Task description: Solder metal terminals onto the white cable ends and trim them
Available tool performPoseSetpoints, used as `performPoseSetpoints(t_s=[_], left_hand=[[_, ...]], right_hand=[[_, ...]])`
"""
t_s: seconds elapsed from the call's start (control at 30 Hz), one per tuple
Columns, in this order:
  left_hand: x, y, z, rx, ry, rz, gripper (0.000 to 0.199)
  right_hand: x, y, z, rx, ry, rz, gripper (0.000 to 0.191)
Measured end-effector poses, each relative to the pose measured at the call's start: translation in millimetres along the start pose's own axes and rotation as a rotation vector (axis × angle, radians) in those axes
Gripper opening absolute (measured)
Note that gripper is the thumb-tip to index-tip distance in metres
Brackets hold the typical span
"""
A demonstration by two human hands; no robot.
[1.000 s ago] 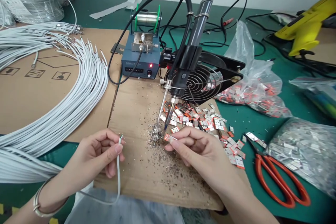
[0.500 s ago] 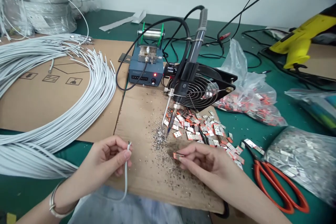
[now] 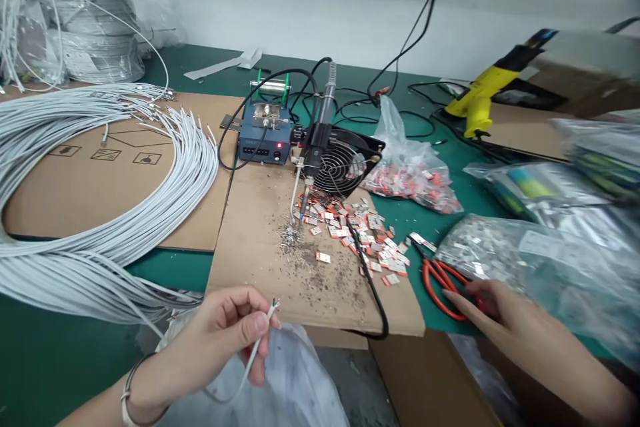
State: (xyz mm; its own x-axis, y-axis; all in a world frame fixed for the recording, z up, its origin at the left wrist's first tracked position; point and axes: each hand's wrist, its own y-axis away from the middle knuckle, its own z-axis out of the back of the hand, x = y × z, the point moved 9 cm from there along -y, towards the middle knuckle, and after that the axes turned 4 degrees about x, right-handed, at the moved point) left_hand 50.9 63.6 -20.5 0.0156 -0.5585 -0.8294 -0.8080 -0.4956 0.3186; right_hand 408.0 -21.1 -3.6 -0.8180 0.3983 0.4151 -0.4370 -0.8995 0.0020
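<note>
My left hand (image 3: 240, 330) pinches a white cable (image 3: 254, 355) close to its stripped end, where thin dark wires stick out. On the right, my right hand (image 3: 493, 310) touches the handles of the orange-handled scissors (image 3: 445, 280), its fingers partly over them; how firmly they grip is unclear. A small orange and silver connector (image 3: 323, 257) lies alone on the cardboard (image 3: 250, 253). Behind it, a soldering iron (image 3: 320, 127) points down in its stand, near a pile of similar connectors (image 3: 367, 230).
A big coil of white cables (image 3: 165, 207) covers the left side. Behind stand a blue soldering station (image 3: 265, 140) and a black fan (image 3: 345, 163). Bags of parts (image 3: 485, 247) and a yellow tool (image 3: 475, 103) are at the right. A black cord (image 3: 370, 273) crosses the cardboard.
My right hand has let go of the small connector and moved right to the scissors. The connector now lies on the cardboard. My left hand still holds the cable. The view has shifted.
</note>
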Motion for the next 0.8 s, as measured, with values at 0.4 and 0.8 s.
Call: performPoseSetpoints(t_s=[0.4, 0.8], left_hand=[[8, 0, -38.4, -0.010, -0.282, -0.082, 0.037], [27, -30, -81.6, -0.029, -0.366, -0.115, 0.045]], right_hand=[[37, 39, -4, 0.043, 0.197, 0.078, 0.016], [124, 180, -128, 0.167, -0.720, -0.005, 0.037]])
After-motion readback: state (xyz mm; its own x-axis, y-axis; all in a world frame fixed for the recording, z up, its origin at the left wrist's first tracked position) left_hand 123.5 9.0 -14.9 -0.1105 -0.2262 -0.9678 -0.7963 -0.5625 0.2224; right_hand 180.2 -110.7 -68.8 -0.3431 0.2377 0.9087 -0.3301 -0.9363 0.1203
